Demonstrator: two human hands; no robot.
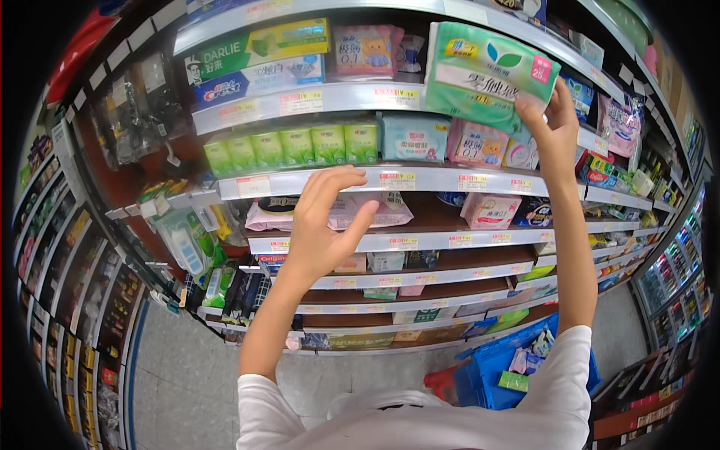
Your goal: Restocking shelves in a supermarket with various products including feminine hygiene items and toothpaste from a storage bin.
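Observation:
My right hand grips the lower right corner of a green soft pack of sanitary pads, its thumb on the front. The pack is tilted and hangs before the upper shelf, covering part of its edge. My left hand is raised with thumb and fingers apart and nothing in it. It is in front of the shelf edge below a row of small green tissue packs. Partly behind it lies a pink soft pack. A light blue pack and a pink bear-print pack sit right of the tissues.
Darlie and Crest toothpaste boxes lie on the upper shelf at left. A blue plastic crate holding several packs stands on the floor at lower right. Hanging goods stick out from the shelf's left end. Glass-door coolers line the far right.

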